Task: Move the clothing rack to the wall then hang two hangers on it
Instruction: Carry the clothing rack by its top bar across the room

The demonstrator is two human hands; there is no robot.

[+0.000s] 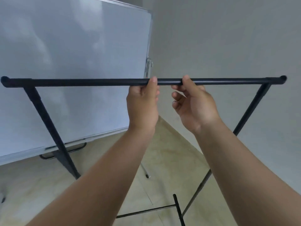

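Note:
A black clothing rack stands in front of me, its top bar (81,82) running level across the view. Its slanted uprights drop at the left (48,121) and right (250,108). My left hand (142,103) is wrapped around the middle of the bar, thumb over the top. Just to its right, my right hand (195,105) holds the bar loosely between thumb and forefinger, with the other fingers curled apart below it. No hangers are in view.
A grey wall (228,38) lies close behind the rack on the right. A large whiteboard (73,46) on a stand fills the left, and a thin white foot (145,170) of its stand rests on the tiled floor. The rack's low crossbar (146,210) lies near my feet.

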